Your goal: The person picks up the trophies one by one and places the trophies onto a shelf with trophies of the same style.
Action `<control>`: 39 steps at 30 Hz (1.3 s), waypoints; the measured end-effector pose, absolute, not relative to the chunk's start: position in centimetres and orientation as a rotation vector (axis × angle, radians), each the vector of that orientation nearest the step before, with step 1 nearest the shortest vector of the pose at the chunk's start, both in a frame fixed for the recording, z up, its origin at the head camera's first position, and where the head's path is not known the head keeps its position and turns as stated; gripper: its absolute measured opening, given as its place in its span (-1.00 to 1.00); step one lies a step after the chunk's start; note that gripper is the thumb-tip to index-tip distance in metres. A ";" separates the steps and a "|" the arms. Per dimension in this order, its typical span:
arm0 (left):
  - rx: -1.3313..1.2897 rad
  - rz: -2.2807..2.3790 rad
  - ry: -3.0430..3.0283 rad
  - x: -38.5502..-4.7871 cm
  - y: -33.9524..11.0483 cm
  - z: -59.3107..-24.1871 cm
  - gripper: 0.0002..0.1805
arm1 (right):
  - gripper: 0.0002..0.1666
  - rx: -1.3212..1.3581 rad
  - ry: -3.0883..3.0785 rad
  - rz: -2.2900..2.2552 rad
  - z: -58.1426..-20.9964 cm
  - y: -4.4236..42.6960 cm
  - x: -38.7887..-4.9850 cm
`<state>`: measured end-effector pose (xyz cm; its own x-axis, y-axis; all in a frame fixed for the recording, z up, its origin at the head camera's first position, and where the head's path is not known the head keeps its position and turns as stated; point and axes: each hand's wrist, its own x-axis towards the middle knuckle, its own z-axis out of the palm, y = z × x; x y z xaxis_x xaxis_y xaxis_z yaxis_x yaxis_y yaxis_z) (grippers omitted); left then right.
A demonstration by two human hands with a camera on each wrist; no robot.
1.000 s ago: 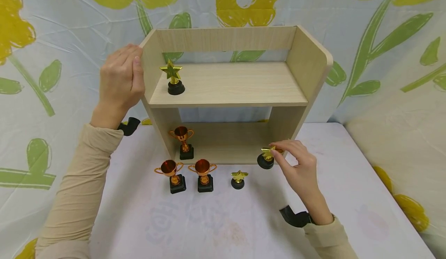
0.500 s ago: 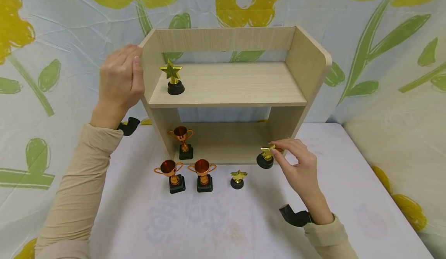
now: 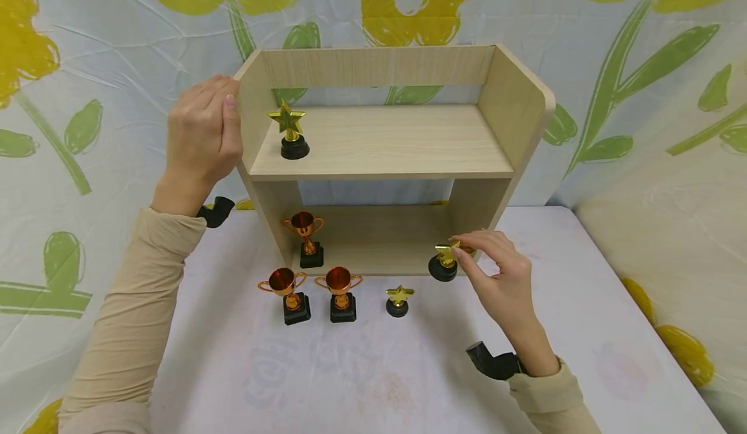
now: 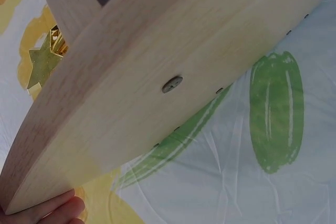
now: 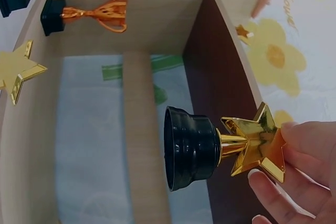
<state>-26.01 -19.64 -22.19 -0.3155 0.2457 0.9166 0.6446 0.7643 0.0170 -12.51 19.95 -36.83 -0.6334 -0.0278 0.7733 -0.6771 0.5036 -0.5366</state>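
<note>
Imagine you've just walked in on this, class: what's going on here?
A person's right hand pinches a star trophy by its star near the front of the shelf, and the left hand grips the shelf's left side. Another star trophy stands on the upper board and a cup on the lower one. Two more cups and a third star trophy stand on the table.

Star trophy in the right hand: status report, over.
Right hand holding star trophy by its star. Left hand gripping shelf unit at its side. Trophy's base in the air, no obstruction visible.
</note>
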 end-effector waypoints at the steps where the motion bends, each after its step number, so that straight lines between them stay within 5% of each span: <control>1: -0.679 -0.470 -1.894 -26.0 -19.6 -22.2 -0.52 | -0.64 0.574 -2.026 1.144 -36.8 19.9 -12.5; 39: -0.681 -0.469 -1.890 -25.9 -19.6 -22.1 -0.52 | -0.68 0.594 -2.061 1.129 -34.4 19.0 -12.4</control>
